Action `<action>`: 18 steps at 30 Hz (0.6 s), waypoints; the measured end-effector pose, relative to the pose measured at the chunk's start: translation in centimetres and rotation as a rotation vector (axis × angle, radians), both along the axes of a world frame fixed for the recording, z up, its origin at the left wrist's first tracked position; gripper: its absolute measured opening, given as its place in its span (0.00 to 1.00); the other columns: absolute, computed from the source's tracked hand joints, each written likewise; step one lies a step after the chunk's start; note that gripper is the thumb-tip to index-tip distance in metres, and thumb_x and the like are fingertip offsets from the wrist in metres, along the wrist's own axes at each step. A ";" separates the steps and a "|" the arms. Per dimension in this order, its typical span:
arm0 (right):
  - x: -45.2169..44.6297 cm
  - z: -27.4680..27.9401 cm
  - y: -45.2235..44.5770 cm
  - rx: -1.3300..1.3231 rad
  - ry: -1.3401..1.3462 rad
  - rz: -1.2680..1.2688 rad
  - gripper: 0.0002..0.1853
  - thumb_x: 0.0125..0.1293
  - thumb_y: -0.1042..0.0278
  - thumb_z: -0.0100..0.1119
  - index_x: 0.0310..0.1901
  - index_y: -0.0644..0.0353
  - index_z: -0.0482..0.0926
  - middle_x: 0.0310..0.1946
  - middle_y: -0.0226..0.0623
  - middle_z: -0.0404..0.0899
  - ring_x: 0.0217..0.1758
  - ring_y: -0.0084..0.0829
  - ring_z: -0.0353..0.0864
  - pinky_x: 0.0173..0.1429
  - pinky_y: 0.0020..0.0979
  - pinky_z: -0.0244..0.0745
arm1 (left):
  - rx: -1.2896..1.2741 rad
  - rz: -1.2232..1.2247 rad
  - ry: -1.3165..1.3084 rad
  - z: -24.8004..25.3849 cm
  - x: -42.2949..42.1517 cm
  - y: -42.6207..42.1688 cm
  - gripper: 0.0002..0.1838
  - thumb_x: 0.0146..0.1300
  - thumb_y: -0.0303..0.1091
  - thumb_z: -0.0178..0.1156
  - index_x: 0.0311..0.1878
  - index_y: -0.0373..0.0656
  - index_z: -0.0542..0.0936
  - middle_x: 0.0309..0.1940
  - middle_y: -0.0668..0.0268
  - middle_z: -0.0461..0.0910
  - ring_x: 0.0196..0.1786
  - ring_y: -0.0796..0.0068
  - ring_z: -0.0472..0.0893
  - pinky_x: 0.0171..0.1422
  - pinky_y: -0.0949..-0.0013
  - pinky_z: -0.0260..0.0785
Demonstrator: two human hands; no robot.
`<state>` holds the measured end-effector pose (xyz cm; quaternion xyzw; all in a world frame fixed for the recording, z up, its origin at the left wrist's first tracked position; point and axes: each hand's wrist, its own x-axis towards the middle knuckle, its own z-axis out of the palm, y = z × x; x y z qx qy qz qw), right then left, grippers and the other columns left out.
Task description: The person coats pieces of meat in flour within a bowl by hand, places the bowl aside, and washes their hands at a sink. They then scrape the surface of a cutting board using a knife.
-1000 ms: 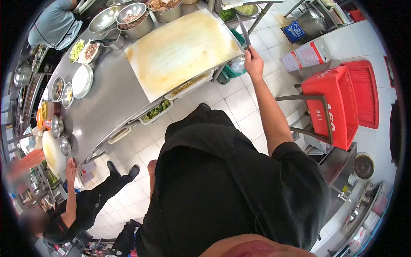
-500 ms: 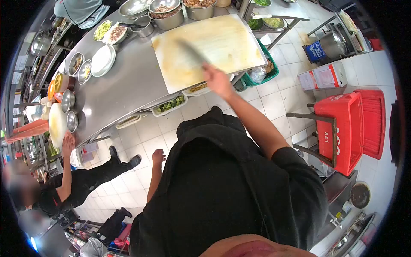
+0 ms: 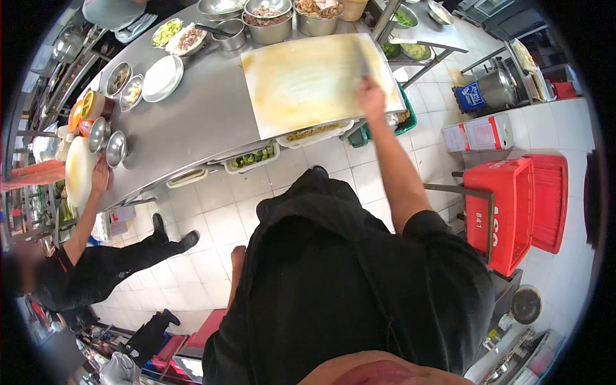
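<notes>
My right hand [image 3: 372, 99] is closed round the handle of a knife [image 3: 362, 61], whose blurred blade points away over the right part of a large, yellow-stained cutting board [image 3: 301, 83]. The board lies on the steel table [image 3: 208, 102]. Low beside my body hangs my left hand [image 3: 238, 256], partly hidden by the black clothing, its fingers not clear. Behind the board stand a pot of meat [image 3: 317, 22] and a steel bowl of chopped meat [image 3: 268, 29]. White plates [image 3: 162, 78] are stacked to the left.
A co-worker [image 3: 77, 276] stands at the table's left end, one hand near small steel bowls [image 3: 116, 149]. Trays of green pieces [image 3: 252, 158] sit below the table edge. A red crate [image 3: 497, 212] stands at the right, a green basket [image 3: 405, 122] below the board.
The knife in my right hand came from beyond the board's right edge to its middle, then moved right across it. My left hand showed more half a second ago. The view has shifted.
</notes>
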<state>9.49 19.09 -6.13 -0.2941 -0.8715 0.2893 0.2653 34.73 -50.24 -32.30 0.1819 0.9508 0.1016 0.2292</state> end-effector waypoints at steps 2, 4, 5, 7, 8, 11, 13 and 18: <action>-1.5 1.4 -7.1 0.010 -0.307 0.100 0.15 0.66 0.55 0.48 0.48 0.46 0.81 0.32 0.53 0.80 0.38 0.52 0.81 0.42 0.45 0.77 | 0.328 0.151 -0.096 -1.3 2.1 -1.4 0.10 0.58 0.36 0.55 0.34 0.40 0.81 0.33 0.55 0.80 0.40 0.51 0.79 0.45 0.56 0.72; -2.1 1.6 -12.5 -0.011 -0.124 0.316 0.15 0.65 0.52 0.49 0.49 0.41 0.80 0.33 0.49 0.81 0.38 0.51 0.81 0.44 0.47 0.77 | 0.280 0.135 -0.134 -0.7 2.3 -2.1 0.11 0.60 0.36 0.54 0.35 0.38 0.80 0.34 0.56 0.81 0.40 0.52 0.79 0.46 0.57 0.72; -2.7 2.0 -13.7 0.026 -0.222 0.315 0.15 0.64 0.54 0.49 0.50 0.40 0.80 0.33 0.48 0.81 0.37 0.50 0.81 0.44 0.47 0.77 | 0.333 0.275 -0.150 -0.5 1.5 -2.3 0.11 0.59 0.36 0.55 0.35 0.38 0.79 0.34 0.55 0.81 0.40 0.53 0.79 0.45 0.58 0.73; -3.2 1.4 -11.5 0.053 -0.215 0.227 0.15 0.65 0.56 0.48 0.50 0.40 0.80 0.32 0.48 0.82 0.37 0.50 0.82 0.44 0.47 0.77 | 0.367 0.318 -0.109 1.1 -1.0 -2.0 0.10 0.60 0.35 0.55 0.38 0.38 0.78 0.35 0.58 0.79 0.39 0.57 0.79 0.42 0.60 0.73; -3.5 0.7 -9.4 0.069 -0.214 0.189 0.15 0.65 0.57 0.48 0.50 0.41 0.80 0.32 0.48 0.82 0.37 0.50 0.82 0.43 0.48 0.77 | 0.450 0.491 -0.179 3.5 -2.6 -1.0 0.10 0.61 0.35 0.54 0.40 0.39 0.77 0.35 0.59 0.78 0.38 0.59 0.79 0.40 0.61 0.73; -2.5 -1.8 2.5 0.021 -0.280 -0.093 0.17 0.64 0.55 0.45 0.50 0.46 0.80 0.37 0.51 0.82 0.41 0.52 0.82 0.46 0.48 0.77 | 0.702 1.013 -0.347 10.9 -6.1 1.6 0.11 0.63 0.34 0.54 0.46 0.40 0.76 0.36 0.62 0.76 0.37 0.65 0.80 0.34 0.65 0.73; -0.4 -1.4 7.9 0.084 -0.216 -0.178 0.17 0.64 0.56 0.46 0.48 0.50 0.80 0.36 0.51 0.82 0.40 0.52 0.82 0.45 0.47 0.77 | 0.767 1.134 -0.337 12.9 -6.9 2.2 0.12 0.63 0.35 0.53 0.46 0.39 0.75 0.36 0.63 0.76 0.36 0.68 0.80 0.32 0.66 0.73; -0.1 0.1 1.3 0.111 0.039 -0.094 0.15 0.64 0.57 0.47 0.46 0.50 0.81 0.33 0.53 0.81 0.36 0.54 0.81 0.40 0.50 0.76 | 0.601 0.827 -0.405 3.7 -2.4 -1.8 0.10 0.59 0.31 0.50 0.37 0.36 0.78 0.35 0.57 0.78 0.37 0.61 0.80 0.40 0.63 0.74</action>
